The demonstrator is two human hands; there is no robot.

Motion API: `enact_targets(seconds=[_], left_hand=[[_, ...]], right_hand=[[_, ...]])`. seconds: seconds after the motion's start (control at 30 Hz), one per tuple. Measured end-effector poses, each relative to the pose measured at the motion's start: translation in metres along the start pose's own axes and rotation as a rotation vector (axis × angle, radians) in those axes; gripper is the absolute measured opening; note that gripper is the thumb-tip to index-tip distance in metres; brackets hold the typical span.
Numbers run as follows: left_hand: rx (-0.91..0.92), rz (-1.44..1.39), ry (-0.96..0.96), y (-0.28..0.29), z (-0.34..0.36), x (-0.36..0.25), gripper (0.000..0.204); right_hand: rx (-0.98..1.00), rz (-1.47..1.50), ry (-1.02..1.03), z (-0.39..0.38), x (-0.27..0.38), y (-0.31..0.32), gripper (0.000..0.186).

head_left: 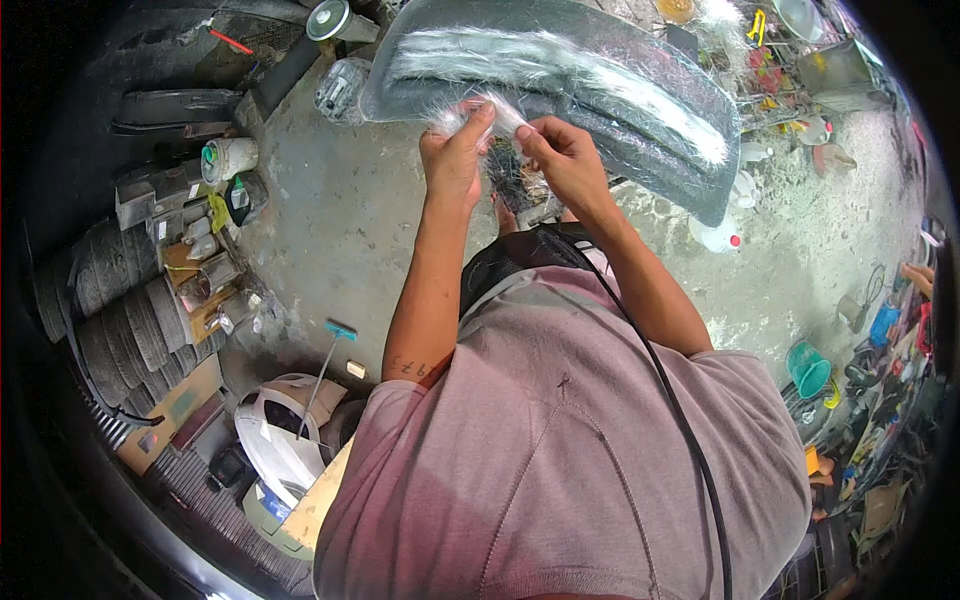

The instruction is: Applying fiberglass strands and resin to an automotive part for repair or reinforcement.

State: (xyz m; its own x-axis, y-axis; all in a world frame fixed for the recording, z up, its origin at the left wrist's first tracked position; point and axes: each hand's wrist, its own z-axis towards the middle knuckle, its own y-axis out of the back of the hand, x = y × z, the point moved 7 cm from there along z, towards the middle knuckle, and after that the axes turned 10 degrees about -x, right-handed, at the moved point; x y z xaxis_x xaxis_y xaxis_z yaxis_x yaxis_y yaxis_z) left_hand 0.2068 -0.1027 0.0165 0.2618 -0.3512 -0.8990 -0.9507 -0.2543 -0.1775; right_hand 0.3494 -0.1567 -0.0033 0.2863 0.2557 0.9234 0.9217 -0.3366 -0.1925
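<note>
White glass-fibre strands [508,116] stretch between my two hands, just over the near edge of a large dark curved panel [705,190]. My left hand [455,160] pinches one end of the bunch between thumb and fingers, with loose fibres fanning out beside it. The other end is gripped by my right hand [565,162], its thumb and forefinger pressed together. Along the panel lies a long strip of similar white fibre [610,80], frayed at its right end. Whatever supports the panel is mostly hidden beneath it.
At left stand a white bucket [236,158] and stacked tyres [130,325]. A clear jug [716,236] sits below the panel's right end, and a green bucket [808,370] stands further right. A blue-headed squeegee [341,330] leans by a white shell [272,445]. A black cable [665,385] crosses my shirt.
</note>
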Motion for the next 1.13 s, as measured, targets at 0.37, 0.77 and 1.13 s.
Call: enact_targets(seconds=[0.37,0.77,1.13], left_hand=[[-0.121,-0.024,0.221,-0.022,0.012,0.051,0.024],[-0.233,-0.369,0.202,0.091,0.058,0.002,0.022],[-0.297,-0.429,0.422,0.188,0.03,0.065,0.014]], right_hand=[[-0.25,-0.287,0.514,-0.003,0.018,0.014,0.015],[-0.175,-0.298,0.107,0.009,-0.029,0.06,0.024],[0.055,-0.78,0.172,0.109,0.003,0.022,0.032]])
